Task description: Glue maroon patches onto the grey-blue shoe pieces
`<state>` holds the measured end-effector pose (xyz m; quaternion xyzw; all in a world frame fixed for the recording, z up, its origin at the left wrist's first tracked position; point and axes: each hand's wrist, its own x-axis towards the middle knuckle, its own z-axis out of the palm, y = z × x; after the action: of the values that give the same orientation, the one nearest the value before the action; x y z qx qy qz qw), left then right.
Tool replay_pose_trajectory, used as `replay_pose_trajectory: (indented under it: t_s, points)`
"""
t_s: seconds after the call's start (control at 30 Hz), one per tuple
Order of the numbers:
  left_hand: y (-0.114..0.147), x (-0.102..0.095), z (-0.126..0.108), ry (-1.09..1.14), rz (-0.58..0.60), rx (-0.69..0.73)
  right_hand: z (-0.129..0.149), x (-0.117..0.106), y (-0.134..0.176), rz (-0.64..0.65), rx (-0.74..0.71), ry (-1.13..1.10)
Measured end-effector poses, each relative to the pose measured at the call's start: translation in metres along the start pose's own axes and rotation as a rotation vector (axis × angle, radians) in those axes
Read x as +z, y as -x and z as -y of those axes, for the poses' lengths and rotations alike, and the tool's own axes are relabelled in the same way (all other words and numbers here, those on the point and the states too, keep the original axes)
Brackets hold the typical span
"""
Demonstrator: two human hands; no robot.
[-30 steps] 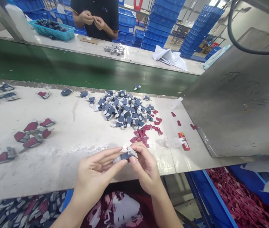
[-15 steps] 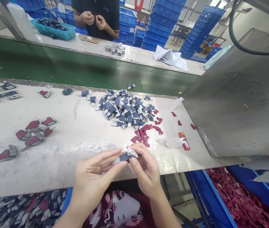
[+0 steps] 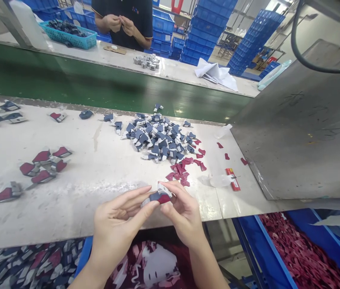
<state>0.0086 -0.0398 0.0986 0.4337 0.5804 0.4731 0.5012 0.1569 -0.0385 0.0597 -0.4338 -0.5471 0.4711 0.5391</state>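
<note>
Blue-maroon part (image 3: 160, 196) grasped by left fingers (image 3: 134, 195), right fingers (image 3: 182, 192); panel scrawl (image 3: 293, 97) illegible.

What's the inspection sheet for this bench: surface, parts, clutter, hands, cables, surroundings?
Surface: white tabletop, smudged.
Parts: held part, navy, grey and red; heap of navy-and-white parts beside loose red pieces.
Clutter: orange-red packet with a translucent item against it.
Hands: left hand and right hand both grip the held part.
Cables: one dark cable, upper right.
Surroundings: green strip beyond the tabletop; co-worker across it; stacked blue crates.
</note>
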Motion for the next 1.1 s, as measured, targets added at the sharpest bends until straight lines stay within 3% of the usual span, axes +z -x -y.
replay_pose_trajectory:
  t_s: [0.17, 0.3, 0.4, 0.47, 0.53, 0.63, 0.7, 0.77, 0.9, 1.1]
  points:
    - [-0.001, 0.0, 0.008, -0.043, -0.038, 0.065, -0.001, 0.01, -0.001, -0.123, 0.043, -0.026]
    - [-0.007, -0.004, 0.022, -0.179, 0.022, 0.255, -0.008, 0.016, -0.002, -0.196, 0.17, -0.152]
    - [-0.014, -0.01, 0.031, -0.249, 0.074, 0.369, -0.015, 0.014, -0.004, -0.168, 0.219, -0.205]
    - [-0.016, -0.012, 0.031, -0.253, 0.059, 0.359, -0.018, 0.01, -0.006, -0.106, 0.211, -0.174]
    - [-0.015, -0.012, 0.027, -0.219, 0.03, 0.275, -0.018, 0.005, -0.007, -0.076, 0.125, -0.044]
    - [-0.013, -0.009, 0.018, -0.126, 0.027, 0.129, -0.013, -0.003, -0.009, -0.093, -0.169, 0.291]
    - [-0.011, -0.009, 0.015, -0.072, 0.063, 0.089, -0.009, -0.006, -0.012, -0.065, -0.365, 0.461]
    - [-0.012, -0.01, 0.013, -0.049, 0.094, 0.07, -0.006, -0.007, -0.015, -0.009, -0.473, 0.536]
    - [-0.016, -0.018, 0.014, -0.039, 0.202, 0.038, -0.007, -0.006, -0.016, 0.039, -0.543, 0.583]
    - [-0.021, -0.024, 0.015, 0.039, 0.309, 0.011, -0.014, 0.005, -0.012, -0.003, -0.546, 0.583]
